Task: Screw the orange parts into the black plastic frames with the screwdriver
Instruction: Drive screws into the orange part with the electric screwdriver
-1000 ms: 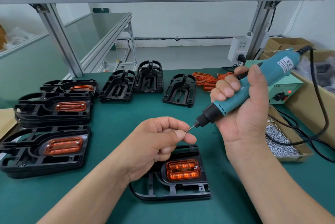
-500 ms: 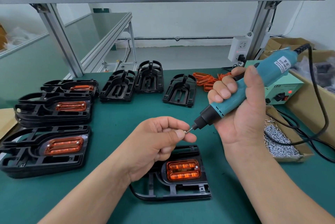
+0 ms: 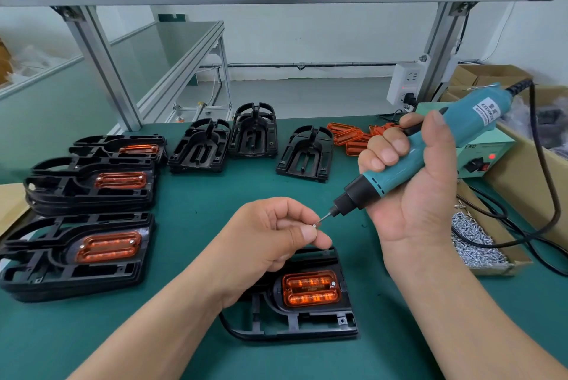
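Under the left hand (image 3: 267, 241) we lose the upper left of the near black frame (image 3: 301, 326). The screw (image 3: 315, 225) it pinches is too small to make out. The right hand (image 3: 412, 195) partly covers the screwdriver (image 3: 470, 115). The cardboard box (image 3: 522, 183) runs off the right edge.

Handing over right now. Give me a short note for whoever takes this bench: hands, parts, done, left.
Left hand pinches a screw at the bit tip of the screwdriver, which the right hand grips.
Near frame: orange part seated, one driven screw visible at its right end; left end unclear.
Done: fitted frames stacked at left.
Left: three bare frames at the back, loose orange parts beside them, screw pile at right.
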### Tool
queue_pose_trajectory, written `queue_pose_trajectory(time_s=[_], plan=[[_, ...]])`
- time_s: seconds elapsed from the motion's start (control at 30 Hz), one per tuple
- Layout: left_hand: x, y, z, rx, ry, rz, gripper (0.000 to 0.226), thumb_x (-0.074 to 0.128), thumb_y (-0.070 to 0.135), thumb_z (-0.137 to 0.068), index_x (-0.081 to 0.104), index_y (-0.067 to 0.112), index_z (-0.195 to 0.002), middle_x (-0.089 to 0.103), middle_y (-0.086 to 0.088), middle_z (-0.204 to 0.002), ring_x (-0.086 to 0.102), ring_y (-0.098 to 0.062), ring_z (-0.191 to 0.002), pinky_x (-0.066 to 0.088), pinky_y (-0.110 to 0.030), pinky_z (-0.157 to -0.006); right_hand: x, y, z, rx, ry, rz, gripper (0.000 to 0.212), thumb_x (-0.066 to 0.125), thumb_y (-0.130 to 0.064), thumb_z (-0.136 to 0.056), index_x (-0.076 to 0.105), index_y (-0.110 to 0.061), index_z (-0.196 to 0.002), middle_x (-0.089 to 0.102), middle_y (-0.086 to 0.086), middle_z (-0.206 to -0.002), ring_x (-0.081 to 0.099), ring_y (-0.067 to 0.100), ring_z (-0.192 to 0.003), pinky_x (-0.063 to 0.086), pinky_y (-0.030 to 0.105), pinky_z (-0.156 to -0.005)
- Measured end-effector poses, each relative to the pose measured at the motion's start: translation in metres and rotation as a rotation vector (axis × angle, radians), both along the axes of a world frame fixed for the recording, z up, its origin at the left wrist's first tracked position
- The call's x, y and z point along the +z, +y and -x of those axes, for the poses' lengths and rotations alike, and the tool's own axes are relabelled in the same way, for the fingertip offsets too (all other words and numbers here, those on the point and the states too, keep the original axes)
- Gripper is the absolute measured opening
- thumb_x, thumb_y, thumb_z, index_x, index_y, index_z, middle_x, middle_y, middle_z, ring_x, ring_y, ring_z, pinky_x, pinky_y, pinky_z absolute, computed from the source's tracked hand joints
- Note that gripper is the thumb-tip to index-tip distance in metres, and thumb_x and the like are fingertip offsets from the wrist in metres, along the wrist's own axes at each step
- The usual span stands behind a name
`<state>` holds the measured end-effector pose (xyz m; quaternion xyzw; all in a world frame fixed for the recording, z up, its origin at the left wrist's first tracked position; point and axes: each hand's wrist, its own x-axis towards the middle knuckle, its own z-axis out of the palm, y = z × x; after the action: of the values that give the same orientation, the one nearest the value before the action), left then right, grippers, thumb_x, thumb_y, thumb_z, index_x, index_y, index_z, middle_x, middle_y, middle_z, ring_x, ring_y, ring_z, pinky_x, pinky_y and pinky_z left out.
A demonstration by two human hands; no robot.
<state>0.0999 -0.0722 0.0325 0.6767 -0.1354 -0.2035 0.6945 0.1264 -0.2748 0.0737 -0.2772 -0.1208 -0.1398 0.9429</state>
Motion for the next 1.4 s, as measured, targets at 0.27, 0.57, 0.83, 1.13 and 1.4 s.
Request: queue_pose_trajectory(time_s=[0.27,0.57,0.83,1.13,1.4], plan=[[0.0013,0.0002,-0.0002,0.018,-0.045,-0.033,0.011,0.070,0.020,-0.094,0.075,0.030,-0.096,0.080,-0.010,-0.104,0.029,-0.008,-0.048,0.030,-0.018,-0.047,-0.0020,0.0001,-0.0011,0.028,-0.019,0.022,0.019,0.054,-0.034,-0.104,0.055,-0.018,-0.094,0.044,-0.005,-0.070,0.045,0.008,-0.059,0.042,0.022,-0.058],[0.0018,-0.0002,-0.0002,0.014,-0.057,-0.059,0.017,0.069,0.015,-0.100,0.075,0.030,-0.096,0.081,-0.008,-0.102,0.029,-0.009,-0.050,0.029,-0.018,-0.047,-0.0033,0.0004,-0.0013,0.029,-0.014,0.023,0.019,0.054,-0.033,-0.105,0.055,-0.017,-0.094,0.045,-0.005,-0.071,0.044,0.008,-0.060,0.042,0.022,-0.058],[0.0003,-0.0009,0.0007,0.011,-0.069,-0.052,0.014,0.067,0.021,-0.097,0.075,0.033,-0.096,0.081,-0.008,-0.103,0.028,-0.010,-0.051,0.028,-0.020,-0.047,-0.0033,0.0001,-0.0014,0.025,-0.013,0.029,0.019,0.054,-0.033,-0.104,0.056,-0.018,-0.094,0.044,-0.005,-0.070,0.044,0.008,-0.059,0.041,0.022,-0.058],[0.0004,-0.0011,0.0007,0.006,-0.069,-0.053,0.020,0.062,0.016,-0.101,0.074,0.032,-0.097,0.080,-0.009,-0.104,0.028,-0.010,-0.051,0.028,-0.020,-0.047,-0.0025,0.0001,-0.0017,0.023,-0.009,0.024,0.018,0.055,-0.033,-0.104,0.056,-0.018,-0.093,0.044,-0.005,-0.070,0.044,0.008,-0.059,0.041,0.023,-0.057],[0.0012,-0.0031,0.0022,0.007,-0.062,-0.043,0.020,0.062,0.017,-0.099,0.074,0.033,-0.094,0.080,-0.009,-0.102,0.028,-0.009,-0.050,0.028,-0.019,-0.047,-0.0024,0.0000,-0.0014,0.022,-0.011,0.037,0.018,0.055,-0.032,-0.103,0.055,-0.018,-0.093,0.045,-0.005,-0.070,0.043,0.008,-0.059,0.041,0.023,-0.057]])
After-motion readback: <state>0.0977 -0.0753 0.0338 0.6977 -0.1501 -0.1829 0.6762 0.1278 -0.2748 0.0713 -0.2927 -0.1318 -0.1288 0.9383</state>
